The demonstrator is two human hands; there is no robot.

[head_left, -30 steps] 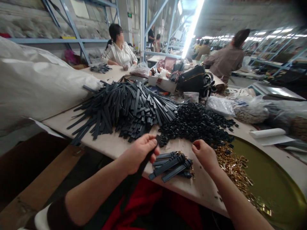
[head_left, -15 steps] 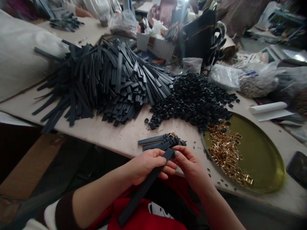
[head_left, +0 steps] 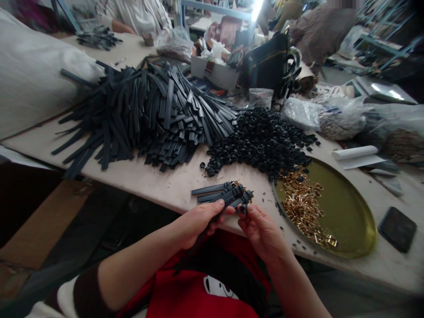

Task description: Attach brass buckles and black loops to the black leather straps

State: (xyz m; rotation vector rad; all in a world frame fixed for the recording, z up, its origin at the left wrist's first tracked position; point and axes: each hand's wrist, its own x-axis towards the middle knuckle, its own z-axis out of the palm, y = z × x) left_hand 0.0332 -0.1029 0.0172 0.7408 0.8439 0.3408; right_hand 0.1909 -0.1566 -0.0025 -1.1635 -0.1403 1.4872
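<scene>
My left hand (head_left: pixel 198 223) is closed around a dark strap (head_left: pixel 217 217), which is mostly hidden by the fingers and turned nearly edge-on. With its thumb and fingertips, my right hand (head_left: pixel 263 229) pinches a small black loop (head_left: pixel 243 208) near the strap's far end. Whether the loop is around the strap or beside it, I cannot tell. Just beyond my fingers, at the table's front edge, lie several dark straps with gold buckles and loops (head_left: pixel 218 192).
A large pile of dark straps (head_left: pixel 149 110) covers the left of the table. Beside it is a heap of black loops (head_left: pixel 258 141). To the right stand a golden tray (head_left: pixel 351 212) with gold buckles (head_left: pixel 303 203) and a dark phone-like slab (head_left: pixel 397 228). A person (head_left: pixel 139 20) sits across.
The strap in my left hand has turned from broad side showing to nearly hidden. A small loop now shows in my right fingers. The view has shifted slightly.
</scene>
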